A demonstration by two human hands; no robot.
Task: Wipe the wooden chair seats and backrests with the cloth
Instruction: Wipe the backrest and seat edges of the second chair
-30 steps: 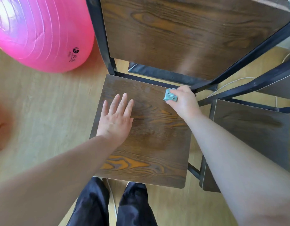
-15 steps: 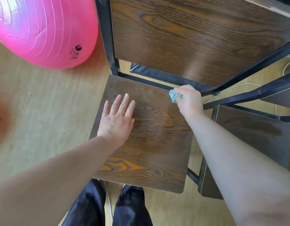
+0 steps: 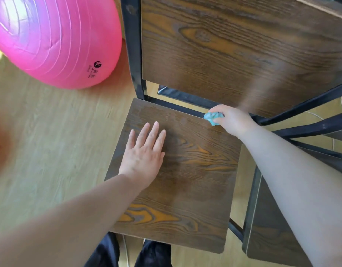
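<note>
A dark wooden chair seat point(image 3: 191, 182) in a black metal frame fills the middle of the view, with its wooden backrest point(image 3: 233, 47) rising behind. My left hand point(image 3: 143, 157) lies flat on the left part of the seat, fingers straight. My right hand point(image 3: 231, 119) grips a bunched teal cloth point(image 3: 212, 117) and presses it at the seat's far right corner, against the black rear frame bar. Most of the cloth is hidden inside my fingers.
A second wooden chair seat point(image 3: 277, 234) stands close on the right, partly under my right forearm. A big pink exercise ball point(image 3: 50, 39) sits on the light wood floor point(image 3: 50, 141) at the upper left. My dark trouser legs point(image 3: 131, 255) show below the seat's front edge.
My right hand with the cloth has slid a little toward the seat's far edge, up to the rear frame bar. My left hand has stayed flat on the seat.
</note>
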